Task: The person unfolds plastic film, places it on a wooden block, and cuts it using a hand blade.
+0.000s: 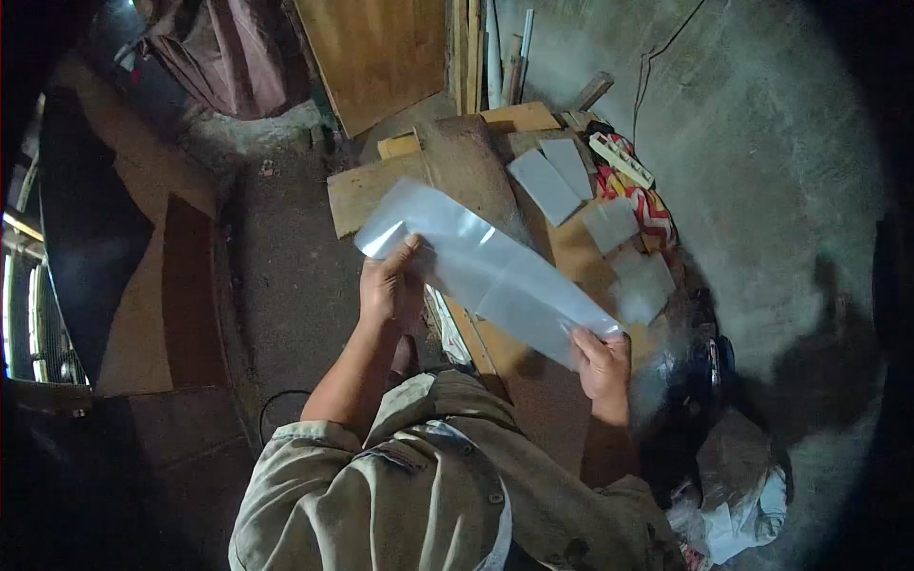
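Observation:
A long, clear, glossy plastic sheet (495,271) is stretched between my two hands, slanting down to the right. My left hand (392,281) pinches its lower edge near the left end, thumb on top. At the right end my right hand (604,362) grips the corner, thumb also on top. Beneath and beyond the sheet lie brown boards (471,157). Several pale, flat sheets or packets (545,186) rest on the boards to the right of the plastic.
A white power strip (621,160) and a red-and-yellow patterned cloth (655,217) lie by the grey wall (762,181). A wooden panel (381,57) stands at the back. Dark cloth (228,57) hangs upper left. White crumpled material (747,523) sits lower right.

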